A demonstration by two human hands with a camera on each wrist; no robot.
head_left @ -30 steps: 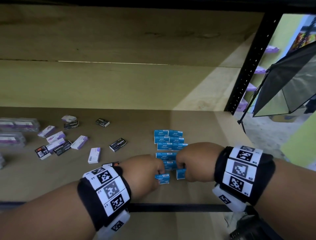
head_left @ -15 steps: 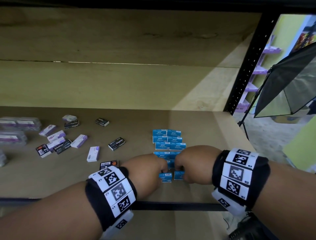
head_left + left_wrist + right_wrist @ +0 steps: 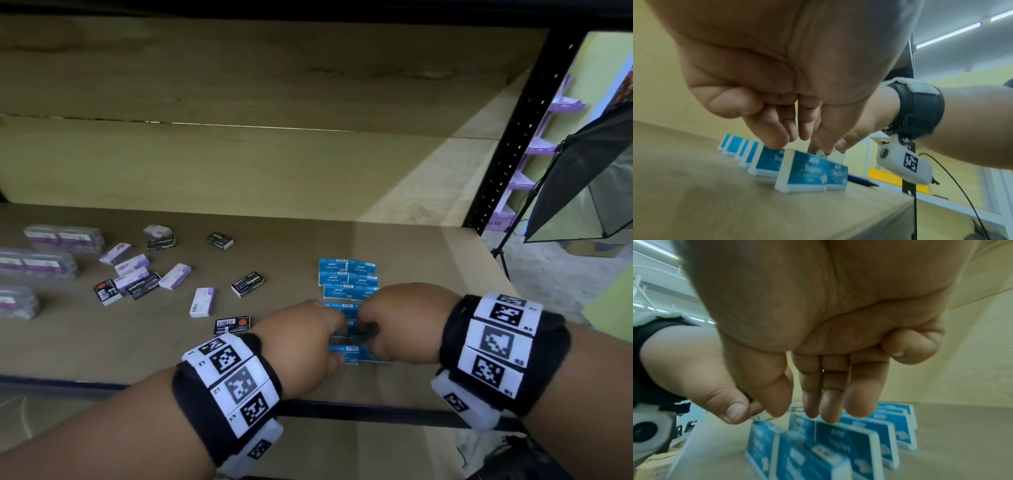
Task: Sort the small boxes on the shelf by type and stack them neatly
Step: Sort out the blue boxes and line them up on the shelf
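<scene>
1. Nearest me, the front pair of blue boxes stood on edge close to the shelf lip. A clumsy nudge toward me could have tipped them off the front.
2. My left hand and right hand met over the next pair back in the blue rows. Both had fingers bent down with tips on the box tops. From the wrist views it looked like touching or a light pinch; I could not tell a firm grip on either side.
3. Risk here: the boxes leaned against each other like dominoes in the left wrist view. Pressing unevenly, or lifting one out, could have knocked the row over backward.
4. Both hands crowded the same spot, so fingers could have bumped each other and skewed the pair off line.
5. Farther back, the rest of the blue rows sat fairly tidy, though one layer looked slightly offset. A shove through the row would have worsened it.
6. Off to the left, black boxes and purple-and-white boxes lay scattered and mixed, unsorted. One black box lay just beside my left wrist, so my forearm could have swept it off.
7. Far left, wrapped packs were blurred; could not tell the type.
</scene>
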